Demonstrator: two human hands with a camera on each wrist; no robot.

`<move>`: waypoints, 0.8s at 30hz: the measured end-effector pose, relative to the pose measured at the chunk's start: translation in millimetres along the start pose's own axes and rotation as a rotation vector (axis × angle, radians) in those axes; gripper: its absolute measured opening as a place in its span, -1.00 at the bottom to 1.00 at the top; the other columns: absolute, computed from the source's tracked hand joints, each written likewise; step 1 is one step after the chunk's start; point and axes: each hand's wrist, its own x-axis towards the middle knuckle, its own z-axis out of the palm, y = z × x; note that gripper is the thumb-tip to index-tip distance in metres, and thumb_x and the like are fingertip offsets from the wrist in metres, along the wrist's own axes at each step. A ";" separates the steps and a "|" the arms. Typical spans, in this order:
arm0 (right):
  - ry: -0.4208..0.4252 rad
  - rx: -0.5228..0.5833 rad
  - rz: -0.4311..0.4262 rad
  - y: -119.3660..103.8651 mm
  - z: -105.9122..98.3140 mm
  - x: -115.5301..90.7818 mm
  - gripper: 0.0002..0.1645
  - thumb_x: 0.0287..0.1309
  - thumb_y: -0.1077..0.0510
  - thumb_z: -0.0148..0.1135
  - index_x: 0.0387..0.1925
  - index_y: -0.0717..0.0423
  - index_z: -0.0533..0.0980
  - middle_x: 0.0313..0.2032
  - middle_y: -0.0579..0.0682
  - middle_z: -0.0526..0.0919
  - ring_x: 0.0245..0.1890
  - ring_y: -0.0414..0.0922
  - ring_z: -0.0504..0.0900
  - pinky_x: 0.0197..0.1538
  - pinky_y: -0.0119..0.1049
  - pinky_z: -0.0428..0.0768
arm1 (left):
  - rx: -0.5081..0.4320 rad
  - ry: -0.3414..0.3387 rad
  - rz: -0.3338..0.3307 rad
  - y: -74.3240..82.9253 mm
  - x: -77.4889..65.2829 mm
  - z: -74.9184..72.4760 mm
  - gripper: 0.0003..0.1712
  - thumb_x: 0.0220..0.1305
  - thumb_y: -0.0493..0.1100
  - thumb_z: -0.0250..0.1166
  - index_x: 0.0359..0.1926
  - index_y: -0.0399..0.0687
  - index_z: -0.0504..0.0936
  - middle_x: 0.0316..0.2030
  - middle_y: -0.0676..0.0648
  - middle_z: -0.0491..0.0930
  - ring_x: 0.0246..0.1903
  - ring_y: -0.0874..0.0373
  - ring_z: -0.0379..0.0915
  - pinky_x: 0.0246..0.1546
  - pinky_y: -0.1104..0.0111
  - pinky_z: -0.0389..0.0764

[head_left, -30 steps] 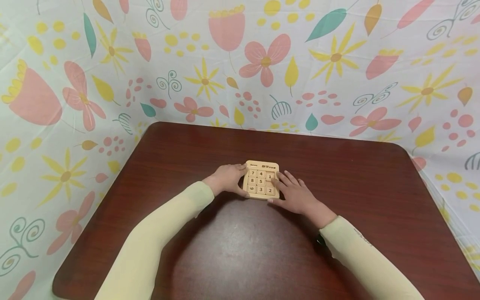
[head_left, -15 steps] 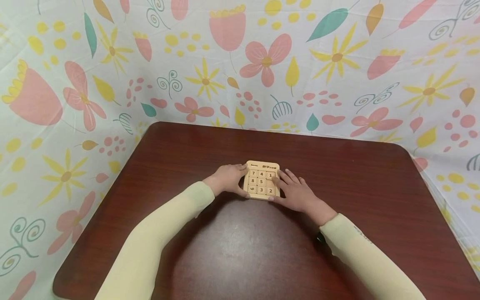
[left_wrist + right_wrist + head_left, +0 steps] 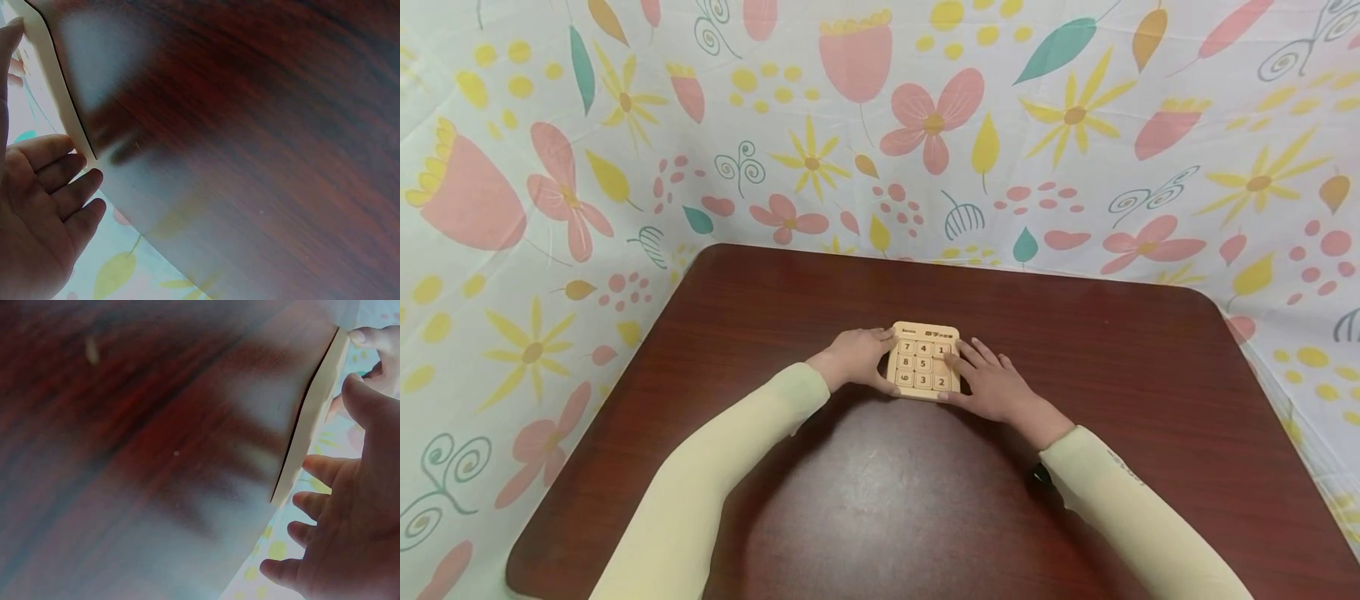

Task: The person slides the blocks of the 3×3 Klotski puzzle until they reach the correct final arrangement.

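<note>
A light wooden number sliding puzzle lies on the dark red-brown table, with square tiles in three rows. My left hand holds its left side, thumb by the lower corner and fingers along the upper edge. From the right, my right hand reaches over, index finger on the gap just below the 1 tile and thumb at the bottom edge. The other right fingers extend past the right rim. In the left wrist view the board's pale side shows beside the left fingers; the right wrist view shows its opposite side.
The table has rounded corners and a glossy bright patch in front of the puzzle. A white cloth printed with flowers and leaves hangs behind it and along the sides. Pale yellow sleeves cover both arms.
The 1 tile has slid slightly up, closing the thin gap above it. The right thumb has shifted a little onto the puzzle's bottom edge. The left hand stays in place.
</note>
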 end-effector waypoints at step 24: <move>0.003 0.048 -0.030 -22.5 5.2 -46.4 -0.12 0.34 -0.30 0.21 0.51 0.05 0.31 0.59 0.23 0.13 0.60 0.32 0.07 0.42 0.49 0.22 | 0.007 -0.014 -0.007 2.0 0.5 -1.3 0.22 0.10 0.50 0.38 0.57 -0.08 0.23 0.59 -0.09 0.17 0.57 0.03 0.16 0.51 0.19 0.35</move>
